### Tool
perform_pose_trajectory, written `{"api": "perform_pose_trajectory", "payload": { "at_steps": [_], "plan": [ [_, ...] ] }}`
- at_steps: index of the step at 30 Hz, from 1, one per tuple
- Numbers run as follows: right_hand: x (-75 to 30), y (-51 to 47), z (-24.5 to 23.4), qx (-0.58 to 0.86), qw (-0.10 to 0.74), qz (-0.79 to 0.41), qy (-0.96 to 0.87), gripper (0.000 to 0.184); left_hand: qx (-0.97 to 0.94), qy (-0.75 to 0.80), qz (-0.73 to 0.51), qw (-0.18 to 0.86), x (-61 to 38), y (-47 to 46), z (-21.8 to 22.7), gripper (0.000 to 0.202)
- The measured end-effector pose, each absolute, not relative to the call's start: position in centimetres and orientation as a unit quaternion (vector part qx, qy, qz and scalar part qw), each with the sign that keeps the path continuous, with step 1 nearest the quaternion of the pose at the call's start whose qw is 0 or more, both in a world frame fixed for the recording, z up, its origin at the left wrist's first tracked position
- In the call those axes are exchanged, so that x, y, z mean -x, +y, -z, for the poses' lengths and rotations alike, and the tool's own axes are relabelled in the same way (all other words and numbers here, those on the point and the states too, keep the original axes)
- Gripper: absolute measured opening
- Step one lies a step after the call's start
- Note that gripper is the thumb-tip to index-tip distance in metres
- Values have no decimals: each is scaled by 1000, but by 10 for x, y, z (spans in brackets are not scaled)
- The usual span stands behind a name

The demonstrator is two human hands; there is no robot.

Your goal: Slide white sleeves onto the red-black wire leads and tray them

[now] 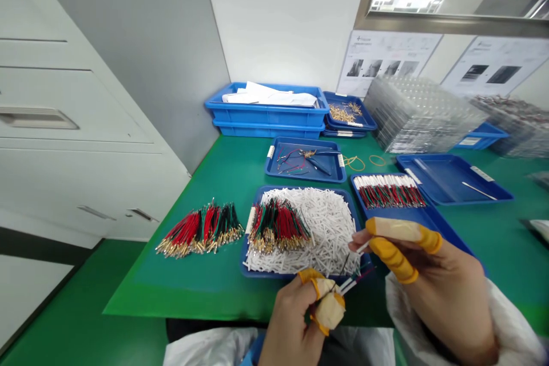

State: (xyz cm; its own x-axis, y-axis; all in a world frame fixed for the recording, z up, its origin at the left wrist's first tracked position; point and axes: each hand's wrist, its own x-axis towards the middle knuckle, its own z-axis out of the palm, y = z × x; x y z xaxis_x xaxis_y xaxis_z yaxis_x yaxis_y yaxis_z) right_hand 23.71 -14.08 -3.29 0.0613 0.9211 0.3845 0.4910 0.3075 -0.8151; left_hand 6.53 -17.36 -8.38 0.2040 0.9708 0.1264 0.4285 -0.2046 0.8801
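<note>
My left hand (300, 311), with yellow finger cots and tape on the fingers, is closed around a small bunch of thin wires with white sleeves (352, 281). My right hand (422, 266), also in yellow cots, pinches a single white sleeve (361, 247) just above that bunch. Both hands hover at the near edge of a blue tray (253, 266) heaped with white sleeves (328, 229) and a bundle of red, green and black wires with gold pins (278, 226).
A loose wire bundle (201, 231) lies on the green mat to the left. A tray of sleeved wires (388, 190) sits right, a tray with pliers (305, 159) behind, blue bins (268, 108) and stacked clear trays (422, 114) at the back.
</note>
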Motion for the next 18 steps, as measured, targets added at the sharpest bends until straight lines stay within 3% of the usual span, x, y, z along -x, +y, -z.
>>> {"api": "perform_pose_trajectory", "payload": {
  "at_steps": [13,18],
  "plan": [
    [-239,-145,25,533,447,-197,-691,16,-674,503,-356,407,-70,-173,76,29],
    [-242,-144,30,487,359,-325,-727,26,-670,513,-331,423,-73,-170,75,23]
  ]
}}
